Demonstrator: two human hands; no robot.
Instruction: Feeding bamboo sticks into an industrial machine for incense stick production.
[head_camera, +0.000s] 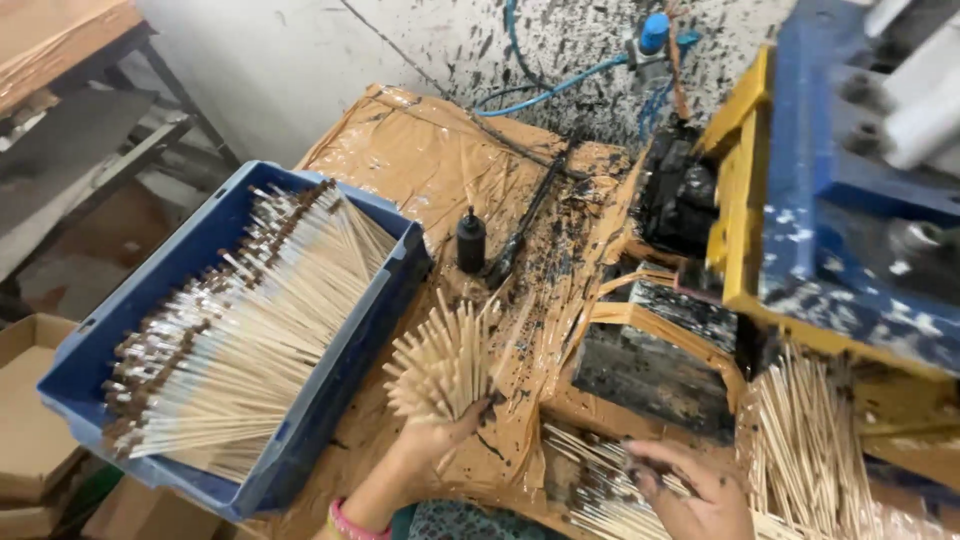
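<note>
My left hand (437, 440) grips a fanned bundle of thin wooden sticks (440, 362), held upright over the brown taped table (440, 160). My right hand (690, 490) rests on a loose heap of similar sticks (600, 490) lying at the table's near edge, its ink-stained fingers spread over them. A pink band shows on my left wrist. To the left, a blue plastic crate (90, 350) holds several rows of sticks with dark tips (230, 320).
A small black bottle (471, 240) stands on the table behind the bundle. A blue and yellow machine (840, 190) fills the right side, with more sticks (800, 440) piled below it. Blue hoses (560, 85) run along the ink-spattered wall. Cardboard boxes (25, 420) sit at lower left.
</note>
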